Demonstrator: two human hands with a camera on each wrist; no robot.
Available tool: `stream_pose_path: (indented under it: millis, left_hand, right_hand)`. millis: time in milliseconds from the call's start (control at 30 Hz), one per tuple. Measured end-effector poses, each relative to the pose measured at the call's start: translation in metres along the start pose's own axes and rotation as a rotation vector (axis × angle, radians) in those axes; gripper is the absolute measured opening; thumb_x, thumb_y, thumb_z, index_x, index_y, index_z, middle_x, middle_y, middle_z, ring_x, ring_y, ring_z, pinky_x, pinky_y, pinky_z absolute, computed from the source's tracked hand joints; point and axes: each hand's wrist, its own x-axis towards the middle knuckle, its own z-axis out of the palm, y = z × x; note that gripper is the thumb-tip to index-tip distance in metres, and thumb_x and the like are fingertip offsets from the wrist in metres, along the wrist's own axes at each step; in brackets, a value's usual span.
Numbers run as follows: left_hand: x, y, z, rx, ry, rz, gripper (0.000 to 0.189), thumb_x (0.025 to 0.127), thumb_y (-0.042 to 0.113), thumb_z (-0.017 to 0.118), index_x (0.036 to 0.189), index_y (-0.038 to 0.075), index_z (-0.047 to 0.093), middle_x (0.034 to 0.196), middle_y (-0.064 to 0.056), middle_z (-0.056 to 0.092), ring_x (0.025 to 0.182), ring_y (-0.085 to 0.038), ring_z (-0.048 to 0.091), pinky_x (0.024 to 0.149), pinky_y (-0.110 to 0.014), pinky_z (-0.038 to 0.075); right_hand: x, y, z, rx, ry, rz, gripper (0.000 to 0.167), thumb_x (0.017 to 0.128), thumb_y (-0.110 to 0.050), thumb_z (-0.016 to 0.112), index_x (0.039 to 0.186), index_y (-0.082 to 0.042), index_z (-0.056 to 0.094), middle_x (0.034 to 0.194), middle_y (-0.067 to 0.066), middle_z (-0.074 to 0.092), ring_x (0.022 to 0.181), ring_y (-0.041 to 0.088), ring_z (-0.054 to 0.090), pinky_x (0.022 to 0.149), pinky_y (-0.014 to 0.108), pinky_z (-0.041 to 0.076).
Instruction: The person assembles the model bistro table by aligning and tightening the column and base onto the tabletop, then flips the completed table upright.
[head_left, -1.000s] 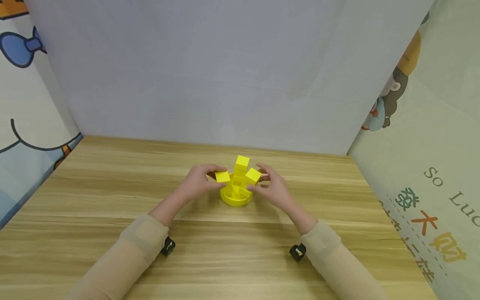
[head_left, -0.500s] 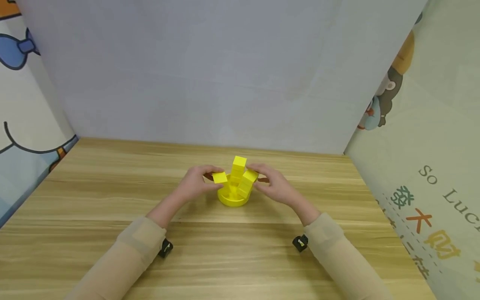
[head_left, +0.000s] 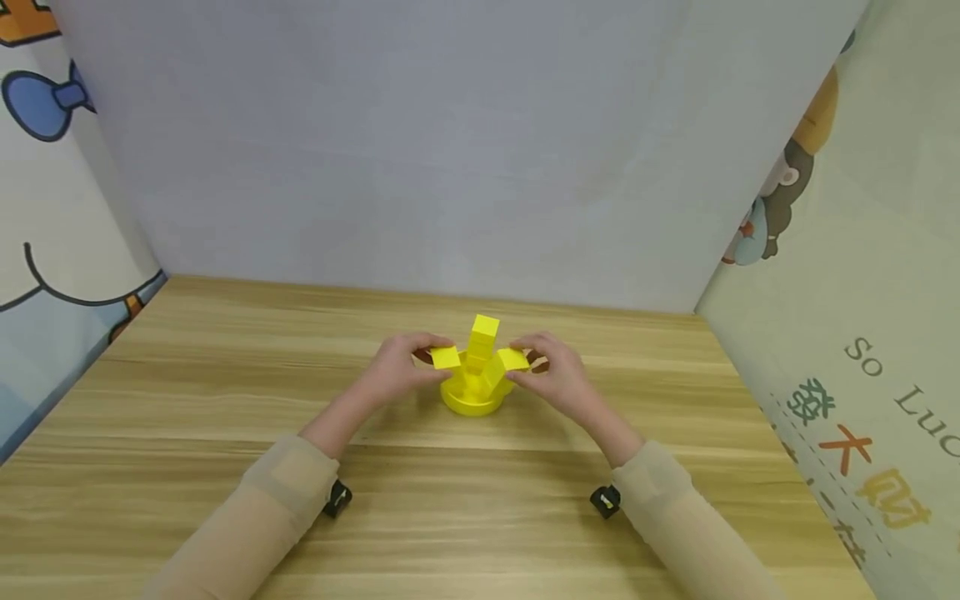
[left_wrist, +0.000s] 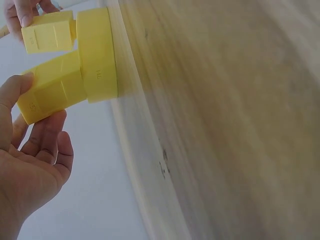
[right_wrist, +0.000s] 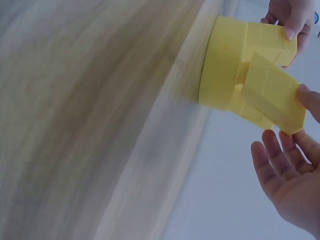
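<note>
A round yellow dish-like base stands on the wooden table, with three blocky yellow pieces rising from it. My left hand pinches the top of the left yellow block between thumb and fingers; in the left wrist view this block leans away from the base. On the other side, my right hand pinches the right yellow block, which tilts outward. The right wrist view shows this block twisted against the base. The back block stands upright, untouched.
The wood-grain table spreads around the base. A pale grey cloth wall rises behind it, with printed panels at left and right. Small black cameras sit at both wrists.
My right hand has shifted its fingers on the right block, which has turned and now leans farther out to the right. My left hand keeps its pinch almost unmoved.
</note>
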Motion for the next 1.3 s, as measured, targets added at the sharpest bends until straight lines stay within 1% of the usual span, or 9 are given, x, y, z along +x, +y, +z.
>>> stream_pose_path:
  millis: [167, 333, 467, 600, 700, 800, 933, 1133, 1300]
  left_hand:
    - [0.000, -0.002, 0.002, -0.001, 0.009, 0.002, 0.043, 0.081, 0.020, 0.075, 0.121, 0.010, 0.064, 0.122, -0.008, 0.063, 0.096, -0.026, 0.059, 0.082, -0.036, 0.051]
    - [0.000, -0.003, 0.002, 0.002, 0.013, 0.007, 0.043, 0.081, 0.021, 0.075, 0.121, 0.010, 0.064, 0.120, -0.008, 0.063, 0.096, -0.026, 0.059, 0.081, -0.036, 0.051]
    - [0.000, -0.002, 0.003, -0.001, 0.013, 0.002, 0.043, 0.081, 0.021, 0.075, 0.121, 0.010, 0.064, 0.121, -0.008, 0.063, 0.097, -0.027, 0.060, 0.082, -0.036, 0.051]
    - [-0.001, -0.002, 0.003, -0.004, 0.011, -0.013, 0.043, 0.081, 0.020, 0.075, 0.122, 0.010, 0.064, 0.121, -0.008, 0.063, 0.097, -0.026, 0.059, 0.082, -0.036, 0.051]
    - [0.000, -0.002, 0.003, -0.008, 0.008, -0.032, 0.043, 0.081, 0.020, 0.075, 0.122, 0.011, 0.064, 0.121, -0.007, 0.063, 0.097, -0.025, 0.059, 0.082, -0.036, 0.051]
    - [0.001, -0.002, 0.003, -0.010, 0.009, -0.028, 0.043, 0.081, 0.020, 0.075, 0.122, 0.011, 0.064, 0.120, -0.007, 0.063, 0.097, -0.026, 0.059, 0.082, -0.036, 0.051]
    - [0.001, -0.002, 0.003, -0.013, 0.009, -0.023, 0.043, 0.081, 0.020, 0.075, 0.121, 0.011, 0.064, 0.120, -0.007, 0.063, 0.097, -0.027, 0.059, 0.082, -0.036, 0.051]
    - [0.001, -0.003, 0.003, -0.014, 0.007, -0.023, 0.043, 0.081, 0.020, 0.075, 0.121, 0.011, 0.064, 0.122, -0.007, 0.062, 0.098, -0.027, 0.059, 0.082, -0.037, 0.050]
    - [0.001, -0.003, 0.002, -0.008, 0.007, -0.028, 0.043, 0.081, 0.020, 0.075, 0.121, 0.011, 0.064, 0.122, -0.007, 0.062, 0.097, -0.026, 0.059, 0.081, -0.036, 0.051]
  right_hand:
    - [-0.004, -0.004, 0.005, -0.066, 0.086, 0.014, 0.036, 0.075, -0.022, 0.081, 0.102, -0.004, 0.064, 0.097, 0.008, 0.062, 0.080, 0.023, 0.058, 0.067, 0.028, 0.051]
    - [-0.005, -0.005, 0.012, -0.095, 0.112, 0.041, 0.039, 0.072, -0.026, 0.083, 0.096, -0.005, 0.060, 0.086, 0.004, 0.059, 0.073, 0.018, 0.053, 0.061, 0.023, 0.045]
    - [-0.006, -0.006, 0.015, -0.095, 0.120, 0.046, 0.040, 0.073, -0.027, 0.082, 0.096, -0.005, 0.059, 0.086, 0.005, 0.058, 0.074, 0.019, 0.053, 0.062, 0.025, 0.046]
    - [-0.005, -0.003, 0.012, -0.057, 0.042, 0.009, 0.055, 0.075, -0.029, 0.081, 0.116, -0.004, 0.055, 0.110, 0.009, 0.059, 0.092, 0.023, 0.055, 0.075, 0.036, 0.052]
    - [-0.004, 0.002, 0.007, -0.026, -0.072, -0.107, 0.065, 0.079, -0.023, 0.077, 0.134, -0.007, 0.046, 0.133, 0.009, 0.048, 0.115, 0.026, 0.050, 0.090, 0.045, 0.048]
    - [-0.004, 0.005, 0.000, -0.018, -0.177, -0.237, 0.063, 0.082, -0.007, 0.069, 0.139, -0.011, 0.042, 0.144, 0.008, 0.041, 0.129, 0.028, 0.041, 0.102, 0.050, 0.039]
    - [-0.003, 0.007, -0.003, -0.035, -0.232, -0.312, 0.061, 0.079, 0.008, 0.062, 0.135, -0.009, 0.047, 0.141, 0.008, 0.047, 0.132, 0.028, 0.040, 0.108, 0.048, 0.032]
    - [0.000, 0.009, -0.002, -0.065, -0.213, -0.349, 0.043, 0.084, 0.002, 0.065, 0.125, -0.005, 0.055, 0.129, 0.010, 0.057, 0.123, 0.027, 0.050, 0.104, 0.042, 0.039]
    - [0.002, 0.008, 0.000, -0.054, -0.202, -0.337, 0.042, 0.081, 0.004, 0.067, 0.122, 0.001, 0.056, 0.124, 0.015, 0.059, 0.116, 0.028, 0.055, 0.097, 0.043, 0.045]
